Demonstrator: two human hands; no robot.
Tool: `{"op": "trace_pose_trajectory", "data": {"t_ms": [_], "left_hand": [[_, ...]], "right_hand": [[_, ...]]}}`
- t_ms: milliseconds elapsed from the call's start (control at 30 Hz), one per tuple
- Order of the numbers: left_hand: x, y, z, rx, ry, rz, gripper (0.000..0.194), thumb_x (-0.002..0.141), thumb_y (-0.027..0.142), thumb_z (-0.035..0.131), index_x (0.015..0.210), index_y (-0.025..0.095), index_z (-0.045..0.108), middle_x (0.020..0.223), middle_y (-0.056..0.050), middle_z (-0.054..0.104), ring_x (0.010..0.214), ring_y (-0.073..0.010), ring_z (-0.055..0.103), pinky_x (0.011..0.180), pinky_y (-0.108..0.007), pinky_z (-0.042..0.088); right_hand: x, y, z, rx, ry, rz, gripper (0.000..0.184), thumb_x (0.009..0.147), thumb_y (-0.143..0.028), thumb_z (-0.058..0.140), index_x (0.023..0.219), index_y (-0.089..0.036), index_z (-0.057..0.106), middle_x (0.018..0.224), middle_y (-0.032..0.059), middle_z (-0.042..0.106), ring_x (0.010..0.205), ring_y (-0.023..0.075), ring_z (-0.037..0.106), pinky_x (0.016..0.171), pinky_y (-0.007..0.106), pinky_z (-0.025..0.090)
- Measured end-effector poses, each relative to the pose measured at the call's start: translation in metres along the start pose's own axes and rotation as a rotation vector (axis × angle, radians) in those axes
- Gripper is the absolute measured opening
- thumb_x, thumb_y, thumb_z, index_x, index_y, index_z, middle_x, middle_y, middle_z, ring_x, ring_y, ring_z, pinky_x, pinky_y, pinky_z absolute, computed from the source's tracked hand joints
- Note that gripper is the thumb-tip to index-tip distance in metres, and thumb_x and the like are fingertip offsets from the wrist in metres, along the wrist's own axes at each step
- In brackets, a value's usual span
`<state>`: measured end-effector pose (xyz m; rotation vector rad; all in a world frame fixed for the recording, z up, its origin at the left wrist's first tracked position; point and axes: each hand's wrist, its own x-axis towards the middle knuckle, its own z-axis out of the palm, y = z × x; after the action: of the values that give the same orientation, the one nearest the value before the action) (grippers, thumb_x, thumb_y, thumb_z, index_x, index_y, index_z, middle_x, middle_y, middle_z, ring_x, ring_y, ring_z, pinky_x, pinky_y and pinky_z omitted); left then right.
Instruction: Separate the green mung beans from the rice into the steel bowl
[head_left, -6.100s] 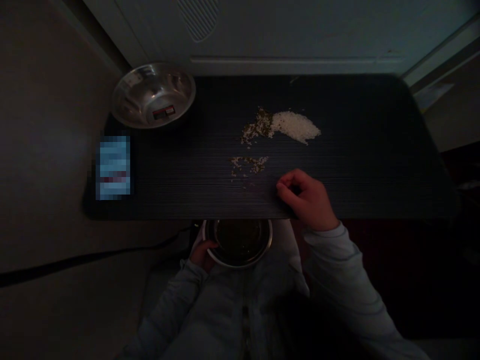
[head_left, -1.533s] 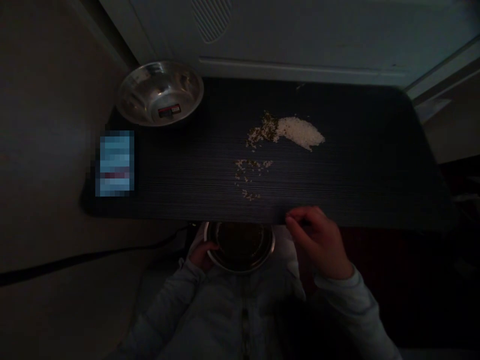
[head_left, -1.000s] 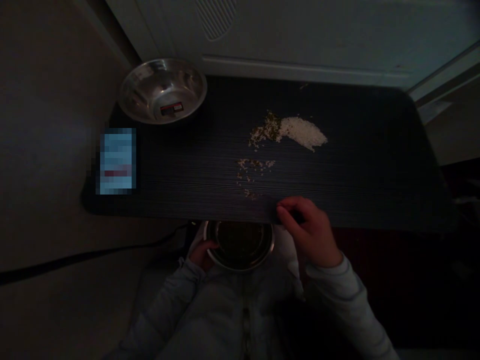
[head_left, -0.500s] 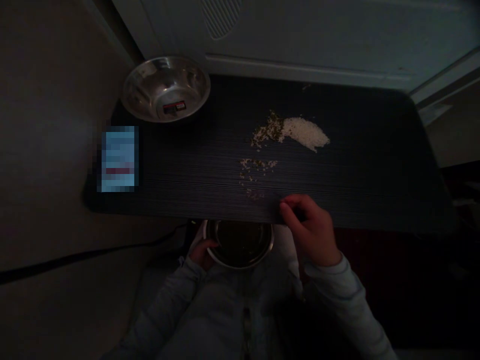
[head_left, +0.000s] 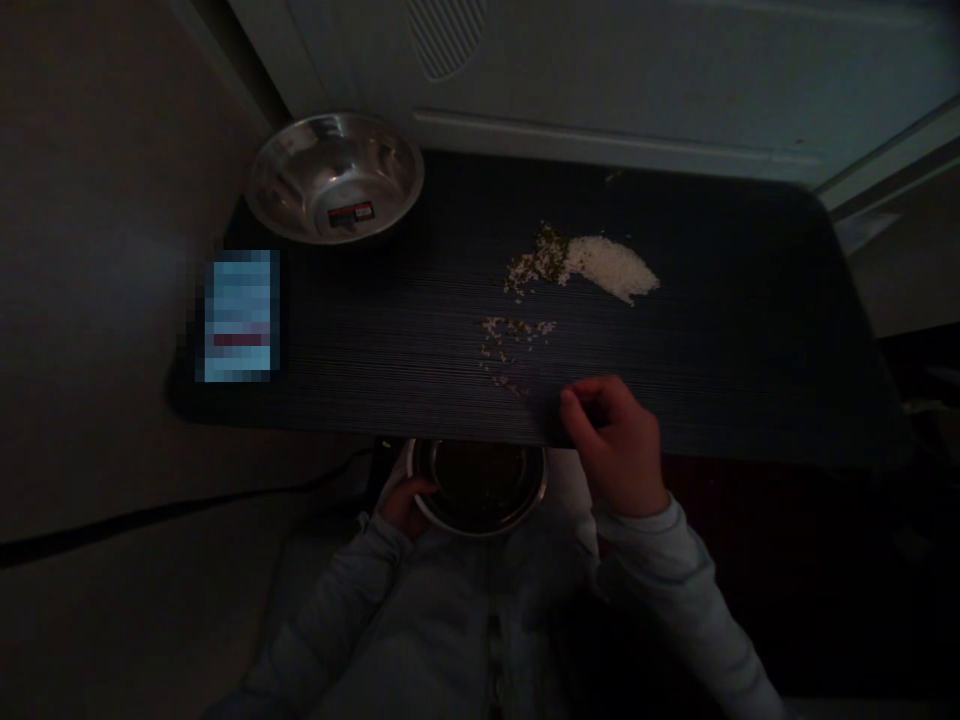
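Observation:
My left hand (head_left: 406, 506) grips the left rim of a metal bowl (head_left: 487, 530), held at my lap just below the table's near edge. The bowl's inside is dark, and its contents are hard to make out. Over the near edge of the dark table (head_left: 375, 340), my right hand (head_left: 619, 440) is closed, thumb against curled fingers; whatever it pinches is hidden. Beyond it lies a heap of white rice (head_left: 615, 268), joined on its left by a patch of rice mixed with small green grains (head_left: 546, 258). Loose grains (head_left: 516, 328) are scattered between that patch and the near edge.
A large steel bowl (head_left: 259, 195) with a label inside stands at the table's back left corner. In front of it lies a lit, blurred-out screen (head_left: 238, 315). A pale panel (head_left: 600, 90) rises behind the table. A dark strap or cable (head_left: 187, 510) runs at the left.
My right hand has shifted slightly up and to the left, near the loose grains at the table's edge. My left hand and the bowl in it have stayed in place.

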<state>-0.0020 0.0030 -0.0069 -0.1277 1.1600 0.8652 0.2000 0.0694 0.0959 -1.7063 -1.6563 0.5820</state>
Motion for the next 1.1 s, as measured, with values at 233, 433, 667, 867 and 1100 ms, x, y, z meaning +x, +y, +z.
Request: {"op": "trace_pose_trajectory", "data": {"t_ms": [233,433,667,867,1100], "left_hand": [[-0.001,0.001,0.003,-0.025,0.015,-0.022,0.051,0.044,0.004,0.050,0.093,0.013,0.059,0.073,-0.005,0.069,0.079,-0.0277,0.059,0.072,-0.039,0.044],[-0.003,0.002,0.005,-0.026,-0.036,-0.041,0.048,0.046,0.005,0.049,0.092,0.014,0.059,0.071,-0.005,0.069,0.076,-0.0274,0.060,0.071,-0.040,0.044],[-0.001,0.000,0.001,-0.037,-0.050,-0.042,0.041,0.048,0.005,0.048,0.085,0.014,0.062,0.068,-0.004,0.069,0.077,-0.0260,0.060,0.073,-0.039,0.044],[-0.001,-0.001,0.002,-0.052,-0.018,-0.033,0.043,0.047,0.004,0.047,0.086,0.014,0.062,0.070,-0.005,0.069,0.080,-0.0265,0.059,0.075,-0.040,0.043],[-0.002,-0.001,0.004,-0.077,0.014,0.035,0.042,0.045,0.003,0.048,0.082,0.014,0.063,0.072,-0.005,0.069,0.081,-0.0267,0.059,0.075,-0.040,0.044]], "right_hand": [[-0.001,-0.001,0.001,0.072,0.001,0.001,0.007,0.073,-0.025,0.047,0.076,-0.018,0.050,0.064,-0.0017,0.053,0.057,0.0090,0.049,0.053,0.021,0.038],[-0.006,-0.003,0.000,0.042,-0.028,-0.035,0.006,0.072,-0.023,0.048,0.074,-0.018,0.049,0.061,-0.0027,0.053,0.055,0.0079,0.048,0.052,0.019,0.038],[-0.005,0.000,0.000,0.010,0.012,-0.013,0.006,0.071,-0.024,0.048,0.072,-0.018,0.050,0.060,-0.0027,0.052,0.053,0.0079,0.048,0.051,0.020,0.037],[-0.002,-0.002,0.002,0.009,0.018,-0.002,0.008,0.072,-0.025,0.048,0.073,-0.018,0.050,0.060,-0.0022,0.053,0.053,0.0083,0.048,0.050,0.020,0.037],[0.006,-0.005,0.005,0.015,-0.092,-0.066,0.011,0.074,-0.026,0.045,0.077,-0.018,0.052,0.066,-0.0008,0.057,0.059,0.0096,0.051,0.053,0.020,0.038]]}}
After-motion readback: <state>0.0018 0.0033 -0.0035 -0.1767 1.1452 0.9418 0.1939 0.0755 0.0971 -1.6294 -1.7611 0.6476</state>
